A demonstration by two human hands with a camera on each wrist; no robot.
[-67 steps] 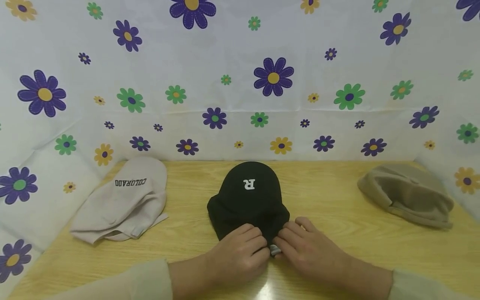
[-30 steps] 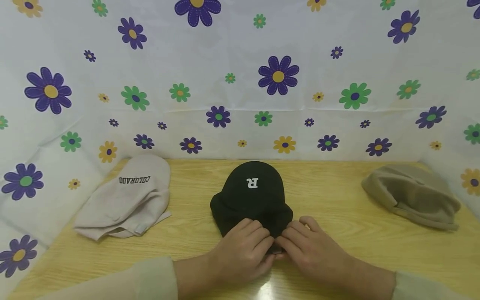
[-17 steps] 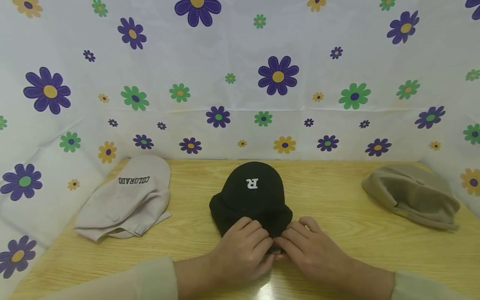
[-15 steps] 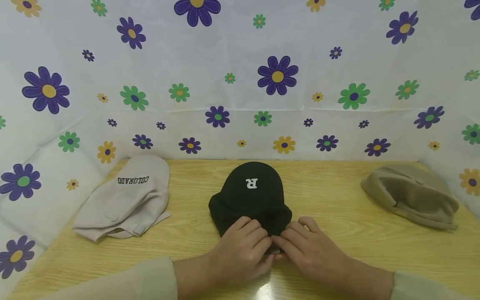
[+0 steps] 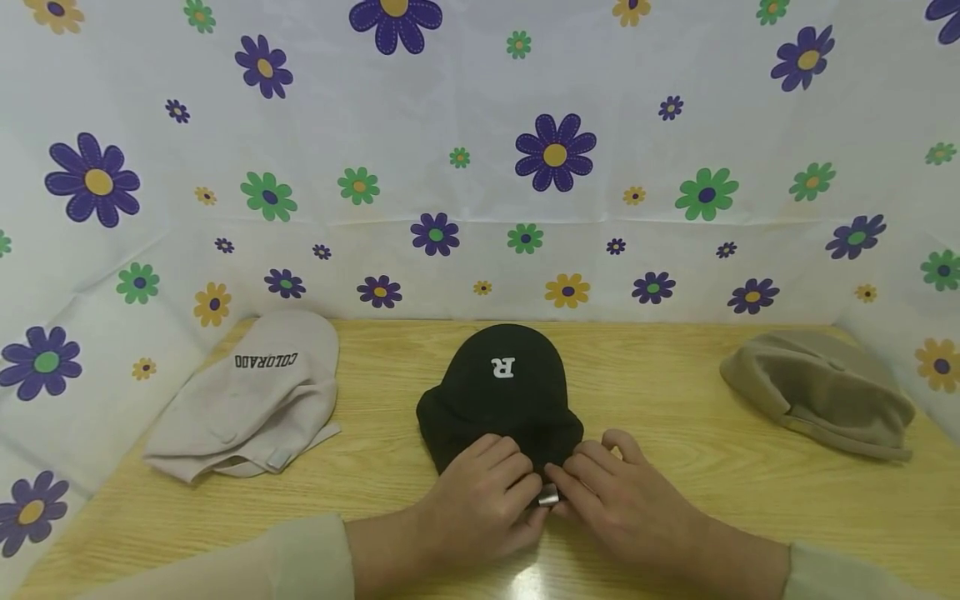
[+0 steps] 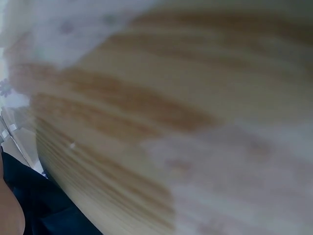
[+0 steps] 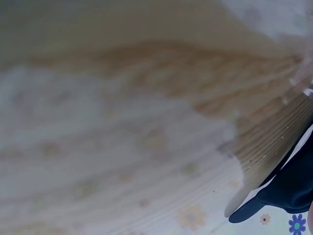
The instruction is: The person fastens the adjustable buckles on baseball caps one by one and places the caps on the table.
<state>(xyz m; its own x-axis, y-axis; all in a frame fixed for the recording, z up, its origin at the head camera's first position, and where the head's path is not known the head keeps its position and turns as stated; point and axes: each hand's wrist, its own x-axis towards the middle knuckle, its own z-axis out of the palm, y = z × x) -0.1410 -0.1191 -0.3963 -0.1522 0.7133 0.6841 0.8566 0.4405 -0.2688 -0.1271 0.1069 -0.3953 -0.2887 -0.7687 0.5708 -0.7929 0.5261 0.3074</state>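
Observation:
A black cap (image 5: 504, 400) with a white letter R lies in the middle of the table, its back strap toward the person. The left hand (image 5: 483, 504) pinches the strap from the left, fingers curled over the cap's lower edge. From the right, the right hand (image 5: 626, 508) grips the other side of the strap with curled fingers. Between the two hands shows a small silver buckle (image 5: 549, 496). The fingertips under the strap are hidden. Both wrist views are blurred and show neither the cap nor the fingers on it.
To the left lies a pale cap (image 5: 255, 400) lettered COLORADO, and to the right an olive-brown cap (image 5: 821, 392). All rest on a wood-grain table (image 5: 645, 375). Behind and beside it hangs a white cloth (image 5: 465, 100) printed with flowers.
The silver buckle, mostly covered half a second ago, is now in plain sight and catches the light. The fingers have shifted slightly around it. The black cap stays in place, as do the other caps.

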